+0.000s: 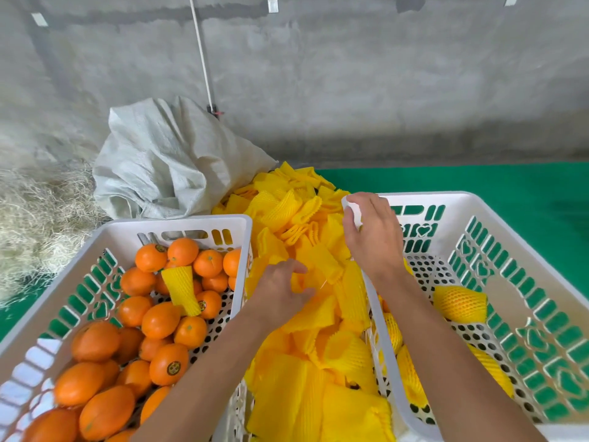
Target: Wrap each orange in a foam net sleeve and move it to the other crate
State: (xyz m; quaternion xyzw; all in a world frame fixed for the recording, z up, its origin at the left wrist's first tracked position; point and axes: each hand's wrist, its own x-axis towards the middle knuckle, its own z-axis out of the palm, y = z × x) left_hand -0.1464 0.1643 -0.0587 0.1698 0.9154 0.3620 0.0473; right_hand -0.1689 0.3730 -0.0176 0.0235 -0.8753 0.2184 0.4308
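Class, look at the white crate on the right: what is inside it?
The right crate holds several oranges wrapped in yellow foam sleeves on its perforated floor. The right hand and forearm cover part of its near-left side, so anything there is hidden.

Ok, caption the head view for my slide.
Left hand picks a foam sleeve from the yellow pile between two crates; right hand rests on the right crate.

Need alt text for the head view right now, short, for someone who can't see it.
Left hand grips a yellow foam net sleeve in the pile between two white crates; right hand hovers at the right crate rim. Left crate holds bare oranges; right crate holds a few wrapped oranges.
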